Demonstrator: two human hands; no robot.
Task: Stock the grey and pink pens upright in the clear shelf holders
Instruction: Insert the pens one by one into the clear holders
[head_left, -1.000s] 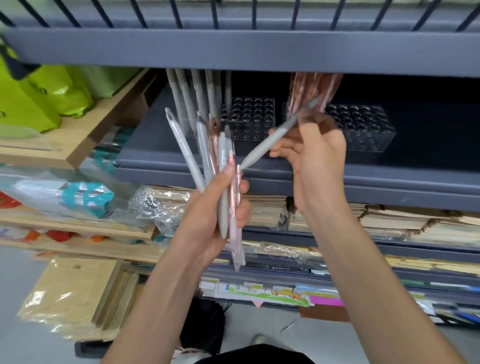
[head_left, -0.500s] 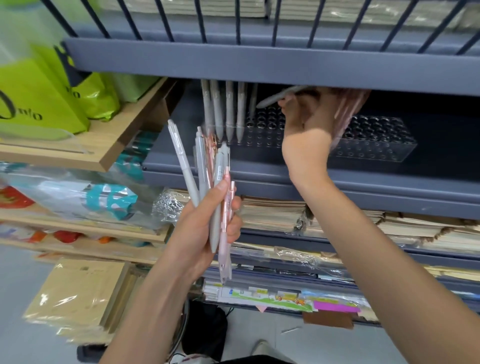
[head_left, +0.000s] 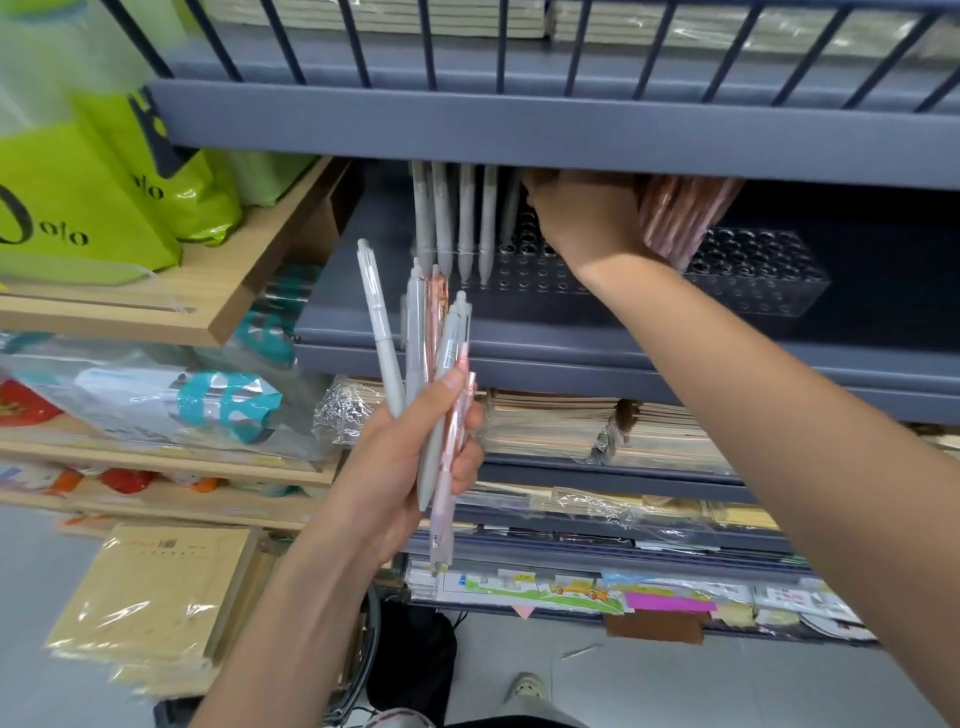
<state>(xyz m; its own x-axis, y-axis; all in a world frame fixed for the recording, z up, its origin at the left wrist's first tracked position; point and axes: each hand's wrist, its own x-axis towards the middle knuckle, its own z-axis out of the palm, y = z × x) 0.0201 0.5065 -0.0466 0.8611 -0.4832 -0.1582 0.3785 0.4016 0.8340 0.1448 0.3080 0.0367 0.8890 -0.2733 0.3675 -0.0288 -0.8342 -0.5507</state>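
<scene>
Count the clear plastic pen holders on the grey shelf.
2. The left clear plastic holder, holding upright grey pens, and the right clear plastic holder, with pink pens. The right hand may hide more.

The left hand (head_left: 410, 457) grips a bundle of grey and pink pens (head_left: 434, 364), with the thumb pressed across them. Above it and to its right, the right hand (head_left: 584, 218) reaches into the grey shelf (head_left: 519, 332), over a clear holder (head_left: 524, 273). The fingertips are hidden under the shelf edge above, so its grip cannot be told. Just left of that hand, 4 grey pens (head_left: 465, 223) stand upright in the holder. Just right of it, pink pens (head_left: 680, 218) lean in a 2nd clear holder (head_left: 769, 280). Green bags (head_left: 78, 218) sit far left of both hands.
</scene>
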